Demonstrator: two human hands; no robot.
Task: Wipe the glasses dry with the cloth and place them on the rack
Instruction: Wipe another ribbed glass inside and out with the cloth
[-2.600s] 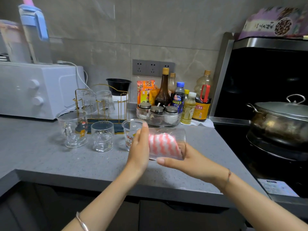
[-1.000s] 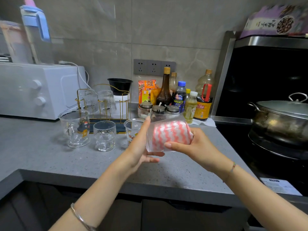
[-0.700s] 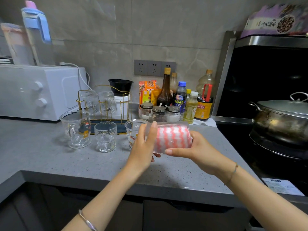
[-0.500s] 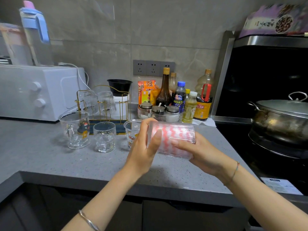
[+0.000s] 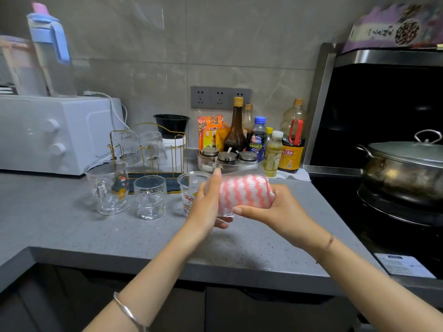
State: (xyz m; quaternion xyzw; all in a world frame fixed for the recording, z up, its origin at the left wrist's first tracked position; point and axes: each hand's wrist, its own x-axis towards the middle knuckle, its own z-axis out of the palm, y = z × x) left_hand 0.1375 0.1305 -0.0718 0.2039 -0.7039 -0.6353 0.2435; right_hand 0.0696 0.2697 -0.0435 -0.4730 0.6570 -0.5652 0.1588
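Head view — ribbed glass (image 5: 241, 176) — wavy-striped cloth (image 5: 244, 195) inside

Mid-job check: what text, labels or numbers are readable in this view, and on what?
Nothing reads clearly.
Purple box, top right: Chinese print, blurred.
Dark sauce bottle label: Chinese characters, too small.
Blue-capped bottle label: blurred.
Orange packet: blurred.
White sticker, lower right: too small.

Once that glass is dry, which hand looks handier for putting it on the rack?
Probably left. The left hand grips the glass at the end nearer the rack, which stands to the left; the right hand holds the far end, stuffed with the cloth.
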